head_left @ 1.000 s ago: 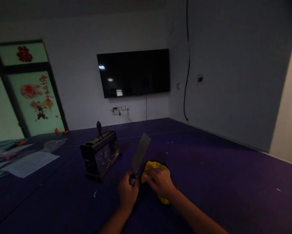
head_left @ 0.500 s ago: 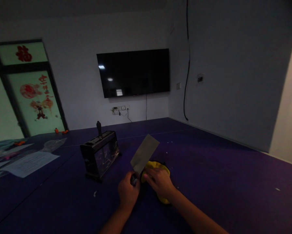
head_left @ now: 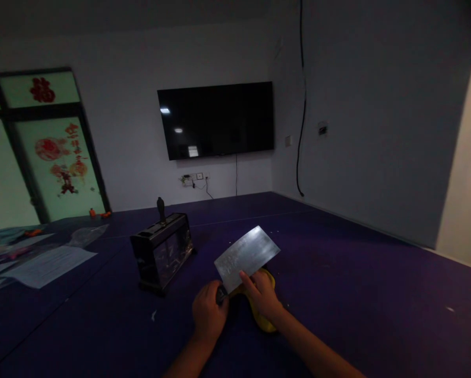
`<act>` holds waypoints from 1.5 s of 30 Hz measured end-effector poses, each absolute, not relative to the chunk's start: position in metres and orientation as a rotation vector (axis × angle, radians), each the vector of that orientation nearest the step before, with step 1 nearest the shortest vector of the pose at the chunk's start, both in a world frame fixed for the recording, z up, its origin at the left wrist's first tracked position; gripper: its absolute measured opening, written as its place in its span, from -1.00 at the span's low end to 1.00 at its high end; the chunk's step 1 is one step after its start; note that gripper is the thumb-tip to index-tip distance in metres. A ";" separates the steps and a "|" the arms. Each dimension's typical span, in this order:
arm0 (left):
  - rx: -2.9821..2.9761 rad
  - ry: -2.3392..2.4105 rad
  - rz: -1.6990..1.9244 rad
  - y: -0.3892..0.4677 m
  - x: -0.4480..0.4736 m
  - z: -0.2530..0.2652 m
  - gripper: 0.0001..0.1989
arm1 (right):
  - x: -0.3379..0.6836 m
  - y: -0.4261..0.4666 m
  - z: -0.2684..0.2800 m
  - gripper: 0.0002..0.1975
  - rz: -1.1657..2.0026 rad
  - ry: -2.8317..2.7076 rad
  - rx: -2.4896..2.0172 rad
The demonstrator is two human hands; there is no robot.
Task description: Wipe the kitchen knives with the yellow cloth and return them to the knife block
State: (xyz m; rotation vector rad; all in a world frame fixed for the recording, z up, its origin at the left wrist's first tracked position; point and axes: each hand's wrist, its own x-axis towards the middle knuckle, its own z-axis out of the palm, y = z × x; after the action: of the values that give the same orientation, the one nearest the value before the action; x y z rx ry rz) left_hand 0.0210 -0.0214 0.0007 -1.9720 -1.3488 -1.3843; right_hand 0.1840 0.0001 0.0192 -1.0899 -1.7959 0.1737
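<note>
My left hand [head_left: 210, 311] is wrapped round the dark handle of a cleaver [head_left: 248, 253]. Its broad, shiny blade tilts up and to the right. My right hand [head_left: 264, 299] grips a yellow cloth [head_left: 259, 315] with a dark edge, at the lower edge of the blade. The right thumb lies over the near face of the blade; the other fingers are partly hidden behind it. Part of the cloth hangs below the right hand. Left of my hands stands a black knife block [head_left: 162, 252] with clear sides, and one dark knife handle [head_left: 161, 210] sticks up from it.
The purple tabletop [head_left: 357, 294] stretches to the walls and bears a few small white scraps. Paper sheets [head_left: 49, 265] and clear plastic wrap [head_left: 86, 235] lie at the left. Small orange things [head_left: 97, 213] sit near the door. A television [head_left: 217, 121] hangs on the wall.
The cleaver's blade has turned down to the right, and its face now catches the light. My right thumb has come over the blade's near face, with the cloth partly behind the blade.
</note>
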 end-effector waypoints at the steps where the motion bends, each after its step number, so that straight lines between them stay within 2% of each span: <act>1: -1.964 -1.334 -1.379 -0.021 0.021 0.001 -0.79 | 0.184 0.000 0.019 -0.39 0.171 -1.793 -1.089; 11: -2.039 -1.308 -1.417 -0.021 0.019 0.000 -0.88 | 0.182 -0.004 0.021 -0.41 0.075 -1.750 -1.092; 19: -2.009 -1.217 -1.437 -0.019 0.015 0.008 -0.80 | 0.179 -0.012 0.021 -0.53 0.072 -1.573 -1.034; 26: -2.043 -1.168 -1.314 -0.021 0.020 0.008 -0.81 | 0.189 -0.001 0.025 -0.50 0.202 -1.251 -1.024; 32: -1.981 -1.050 -1.561 -0.029 0.021 0.017 -0.88 | 0.192 0.008 0.025 -0.54 0.411 -1.097 -0.975; 40: -2.142 -1.010 -1.904 -0.062 0.031 0.056 -0.77 | 0.188 0.005 0.034 -0.54 0.651 -1.078 -0.892; 45: -2.518 -0.855 -1.798 -0.067 0.037 0.084 -0.74 | 0.186 0.003 0.035 -0.57 0.730 -1.063 -0.862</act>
State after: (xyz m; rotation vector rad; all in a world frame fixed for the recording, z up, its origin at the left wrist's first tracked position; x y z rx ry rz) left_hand 0.0365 -0.0666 0.0839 -2.5185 -0.8551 -1.7979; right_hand 0.1859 0.0029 0.0348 -0.8620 -1.0629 0.7300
